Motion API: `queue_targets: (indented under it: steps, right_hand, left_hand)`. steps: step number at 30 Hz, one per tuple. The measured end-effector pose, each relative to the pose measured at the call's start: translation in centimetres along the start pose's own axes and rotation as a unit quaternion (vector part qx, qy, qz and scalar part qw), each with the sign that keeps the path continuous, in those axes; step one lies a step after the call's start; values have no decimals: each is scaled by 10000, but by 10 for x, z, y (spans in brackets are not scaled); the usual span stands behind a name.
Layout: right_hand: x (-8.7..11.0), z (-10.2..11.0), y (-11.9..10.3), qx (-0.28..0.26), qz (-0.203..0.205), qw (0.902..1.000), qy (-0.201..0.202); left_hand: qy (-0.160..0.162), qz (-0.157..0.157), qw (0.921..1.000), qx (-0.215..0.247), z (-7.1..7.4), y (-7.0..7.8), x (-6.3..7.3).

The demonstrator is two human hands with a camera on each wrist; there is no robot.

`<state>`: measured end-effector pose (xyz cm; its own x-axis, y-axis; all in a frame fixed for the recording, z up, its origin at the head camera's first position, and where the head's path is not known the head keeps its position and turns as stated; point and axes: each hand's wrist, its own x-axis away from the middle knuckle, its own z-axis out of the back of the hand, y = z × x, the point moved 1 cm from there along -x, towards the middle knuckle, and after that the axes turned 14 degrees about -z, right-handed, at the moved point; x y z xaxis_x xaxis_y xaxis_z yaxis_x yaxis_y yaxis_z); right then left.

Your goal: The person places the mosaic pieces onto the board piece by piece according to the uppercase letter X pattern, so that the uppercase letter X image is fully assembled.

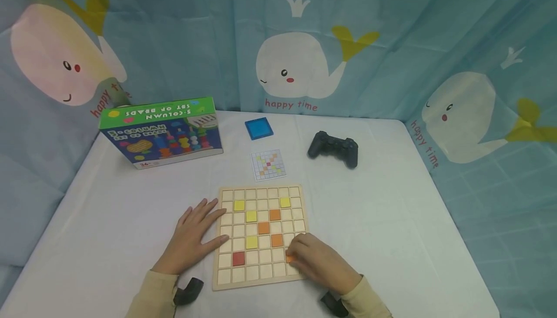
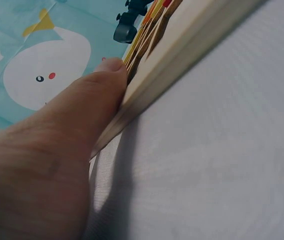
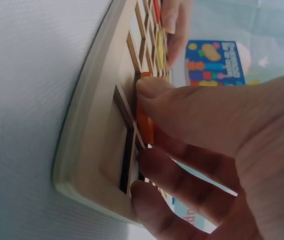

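Observation:
A wooden grid board [image 1: 264, 285] lies on the table, with yellow tiles [image 1: 251, 216], orange tiles [image 1: 264, 227] and one red tile [image 1: 238, 258] in some of its cells. My left hand [image 1: 190, 238] rests at the board's left edge, its fingers spread and its thumb on the rim. At the lower right of the board, my right hand [image 1: 319, 262] pinches an orange tile [image 3: 144, 115] between thumb and finger. That tile stands tilted at a cell near the corner, and my fingers hide part of it in the head view.
Behind the board lies a pattern card [image 1: 268, 165], with a blue square tray [image 1: 258, 128] beyond it. A black game controller [image 1: 333, 149] sits back right; a bead-set box [image 1: 165, 134] stands back left. A whale-print curtain [image 1: 391, 66] hangs around the table.

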<state>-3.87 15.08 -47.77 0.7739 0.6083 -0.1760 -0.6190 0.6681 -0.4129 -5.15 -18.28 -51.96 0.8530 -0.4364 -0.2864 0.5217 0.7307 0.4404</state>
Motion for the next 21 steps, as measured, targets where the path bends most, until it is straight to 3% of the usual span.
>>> queue_targets:
  steps: [21]
  right_hand:
    - [-4,-1,4,-127,-235,9995,-180]
  left_hand:
    - [-3,50,10000,-30,0,1,-1]
